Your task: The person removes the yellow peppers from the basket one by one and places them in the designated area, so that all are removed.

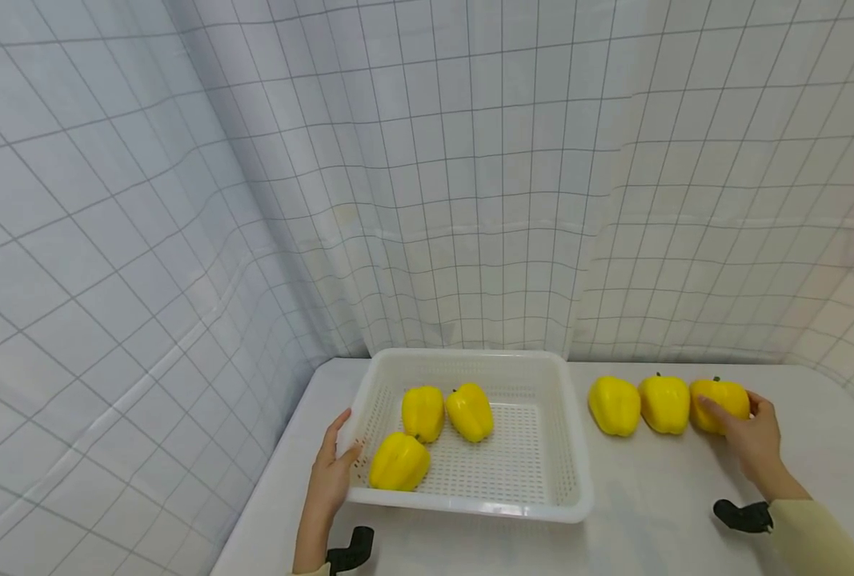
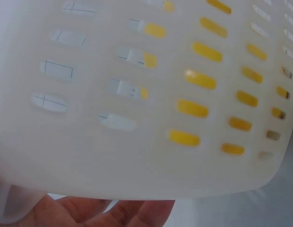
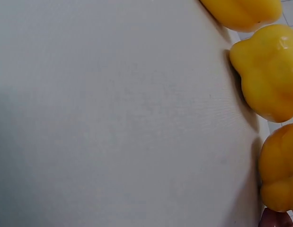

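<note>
A white perforated plastic basket sits on the table with three yellow bell peppers inside: one at the front left, another behind it and a third beside that. My left hand grips the basket's left side, thumb at the rim; its fingers show beneath the basket wall in the left wrist view. Right of the basket, three more yellow bell peppers stand in a row. My right hand holds the rightmost bell pepper between thumb and fingers, the fingertips partly hidden behind it.
The middle bell pepper of the row stands close to the held one, and the left bell pepper is nearest the basket. A white table lies under everything. Behind it hangs a white grid-patterned curtain.
</note>
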`<state>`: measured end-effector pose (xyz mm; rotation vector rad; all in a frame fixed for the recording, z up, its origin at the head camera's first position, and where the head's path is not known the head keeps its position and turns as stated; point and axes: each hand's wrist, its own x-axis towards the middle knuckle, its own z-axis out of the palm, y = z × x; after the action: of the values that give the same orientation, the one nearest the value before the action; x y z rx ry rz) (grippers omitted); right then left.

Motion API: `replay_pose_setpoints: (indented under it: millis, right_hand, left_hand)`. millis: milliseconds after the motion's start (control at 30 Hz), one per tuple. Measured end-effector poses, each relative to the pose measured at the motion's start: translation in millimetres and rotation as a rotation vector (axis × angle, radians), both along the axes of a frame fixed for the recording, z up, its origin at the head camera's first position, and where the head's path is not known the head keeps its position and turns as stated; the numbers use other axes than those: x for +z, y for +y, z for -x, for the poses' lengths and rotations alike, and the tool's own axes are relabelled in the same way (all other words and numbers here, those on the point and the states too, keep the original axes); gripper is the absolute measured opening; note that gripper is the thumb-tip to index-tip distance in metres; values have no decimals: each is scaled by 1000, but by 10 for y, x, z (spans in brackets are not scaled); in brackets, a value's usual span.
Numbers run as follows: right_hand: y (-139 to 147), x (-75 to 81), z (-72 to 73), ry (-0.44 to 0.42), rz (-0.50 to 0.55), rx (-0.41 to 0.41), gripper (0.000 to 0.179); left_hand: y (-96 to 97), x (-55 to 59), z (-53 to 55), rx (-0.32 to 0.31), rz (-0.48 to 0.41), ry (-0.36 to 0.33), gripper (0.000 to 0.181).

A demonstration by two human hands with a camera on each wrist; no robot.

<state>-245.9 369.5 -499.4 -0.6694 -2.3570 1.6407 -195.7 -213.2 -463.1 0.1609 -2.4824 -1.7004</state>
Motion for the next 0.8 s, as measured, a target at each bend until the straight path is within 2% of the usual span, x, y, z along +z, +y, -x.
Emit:
replay_pose_setpoints:
  millis: [333, 533, 800]
  right_hand:
    - [25, -65, -4, 0, -53, 22, 97]
    - [24, -116, 30, -42, -102, 41, 99]
    - [3, -167, 41, -76, -126, 21, 100]
  left_hand:
    - [6, -6, 10, -1, -9, 1, 56]
    - [5, 7, -1, -3, -16, 1, 56]
    - [9, 6, -5, -2, -7, -1, 57]
